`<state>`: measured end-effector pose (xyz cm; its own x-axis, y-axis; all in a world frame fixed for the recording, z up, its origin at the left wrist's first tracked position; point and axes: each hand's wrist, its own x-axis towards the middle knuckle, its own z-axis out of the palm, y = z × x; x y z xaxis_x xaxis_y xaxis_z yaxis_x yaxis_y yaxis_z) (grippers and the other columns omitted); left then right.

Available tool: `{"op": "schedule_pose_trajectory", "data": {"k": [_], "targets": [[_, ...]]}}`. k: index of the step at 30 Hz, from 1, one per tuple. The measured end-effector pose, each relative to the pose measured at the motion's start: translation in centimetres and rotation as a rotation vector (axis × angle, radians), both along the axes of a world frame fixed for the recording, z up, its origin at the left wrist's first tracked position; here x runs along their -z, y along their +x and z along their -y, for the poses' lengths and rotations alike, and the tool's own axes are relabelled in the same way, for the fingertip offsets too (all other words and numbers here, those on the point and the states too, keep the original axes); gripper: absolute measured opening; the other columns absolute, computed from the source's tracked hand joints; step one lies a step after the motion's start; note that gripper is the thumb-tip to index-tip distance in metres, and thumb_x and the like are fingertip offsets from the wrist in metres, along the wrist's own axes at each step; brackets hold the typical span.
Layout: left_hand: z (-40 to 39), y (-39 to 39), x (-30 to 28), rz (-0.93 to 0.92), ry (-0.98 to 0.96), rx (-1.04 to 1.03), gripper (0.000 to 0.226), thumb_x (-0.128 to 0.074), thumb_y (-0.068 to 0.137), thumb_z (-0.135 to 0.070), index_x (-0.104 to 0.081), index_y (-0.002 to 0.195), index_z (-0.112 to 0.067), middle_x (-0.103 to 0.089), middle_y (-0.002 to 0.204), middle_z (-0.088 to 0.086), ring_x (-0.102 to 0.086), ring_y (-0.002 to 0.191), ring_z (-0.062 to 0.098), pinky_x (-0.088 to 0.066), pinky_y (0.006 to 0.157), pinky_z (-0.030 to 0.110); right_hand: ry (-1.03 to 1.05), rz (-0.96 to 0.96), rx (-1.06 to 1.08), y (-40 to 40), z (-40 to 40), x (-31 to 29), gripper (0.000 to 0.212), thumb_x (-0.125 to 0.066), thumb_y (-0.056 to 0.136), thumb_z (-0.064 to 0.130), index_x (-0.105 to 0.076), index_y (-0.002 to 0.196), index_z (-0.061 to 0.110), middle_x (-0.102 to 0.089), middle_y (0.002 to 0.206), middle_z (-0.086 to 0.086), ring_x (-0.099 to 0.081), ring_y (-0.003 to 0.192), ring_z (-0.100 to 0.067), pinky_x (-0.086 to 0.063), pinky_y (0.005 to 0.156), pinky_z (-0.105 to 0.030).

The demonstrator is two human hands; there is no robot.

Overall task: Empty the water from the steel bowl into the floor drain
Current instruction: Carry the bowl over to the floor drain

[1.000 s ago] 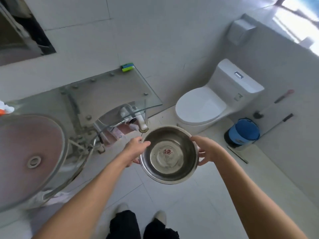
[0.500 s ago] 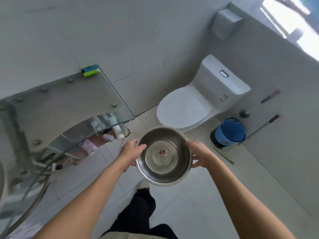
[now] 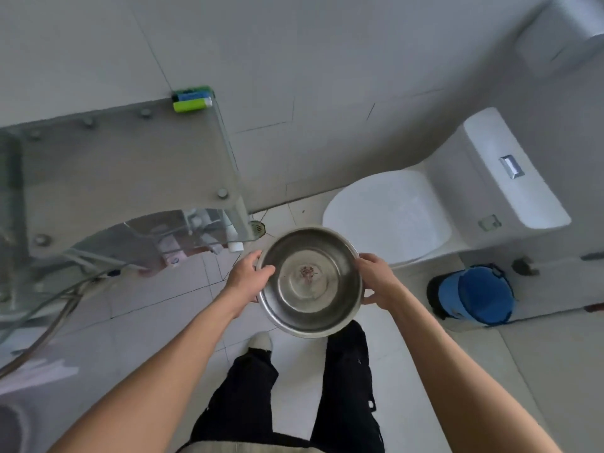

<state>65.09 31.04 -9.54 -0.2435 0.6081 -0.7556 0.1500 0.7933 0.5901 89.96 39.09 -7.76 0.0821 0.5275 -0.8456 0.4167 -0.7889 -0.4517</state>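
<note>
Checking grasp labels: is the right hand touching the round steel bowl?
Touching. The head view shows the right hand curled on the round steel bowl at its right rim, no gap.

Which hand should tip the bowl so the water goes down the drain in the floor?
The right hand should lift. The drain lies past the bowl's far-left edge, beside the left hand. Raising the right side would likely pour the water that way, while the left hand steadies the low edge.

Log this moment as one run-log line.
stage: carrying | left hand: gripping steel bowl rim | right hand: gripping opposite rim | bowl: level, not yet tipped | floor drain: just beyond bowl
</note>
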Motion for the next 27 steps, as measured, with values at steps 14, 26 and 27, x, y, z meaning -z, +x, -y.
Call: {"op": "schedule_pose_trajectory", "data": {"k": [14, 26, 27], "targets": [[-1.6, 5.5, 14.4, -0.066, -0.115, -0.428, 0.048, -0.056, 0.091, -0.021, -0.053, 0.139, -0.024, -0.071, 0.096, 0.011, -0.074, 0.084, 0.028, -0.064, 0.074, 0.050, -0.060, 0.024, -0.408, -0.2, -10.0, 15.5, 0.054, -0.049, 0.079, 0.034, -0.054, 0.132, 0.026, -0.067, 0.097, -0.010, -0.064, 0.077, -0.030, -0.051, 0.054, -0.034], [0.4, 3.0, 27.7, -0.126, -0.092, -0.517, 0.044, -0.054, 0.090, -0.016, -0.058, 0.133, -0.027, -0.073, 0.097, 0.013, -0.075, 0.085, 0.030, -0.065, 0.071, 0.047, -0.063, 0.014, -0.511, -4.9, -9.0, 30.6, 0.072, -0.050, 0.069, 0.034, -0.047, 0.140, 0.025, -0.063, 0.118, -0.011, -0.063, 0.104, -0.034, -0.044, 0.051, -0.027], [0.6, 2.8, 28.8, -0.129, -0.095, -0.523, 0.043, -0.054, 0.090, -0.016, -0.058, 0.132, -0.027, -0.073, 0.097, 0.013, -0.075, 0.085, 0.030, -0.065, 0.070, 0.045, -0.068, 0.006, -0.524, -5.2, -9.1, 31.8, 0.071, -0.051, 0.071, 0.034, -0.047, 0.141, 0.025, -0.061, 0.116, -0.009, -0.062, 0.102, -0.032, -0.045, 0.051, -0.028]]}}
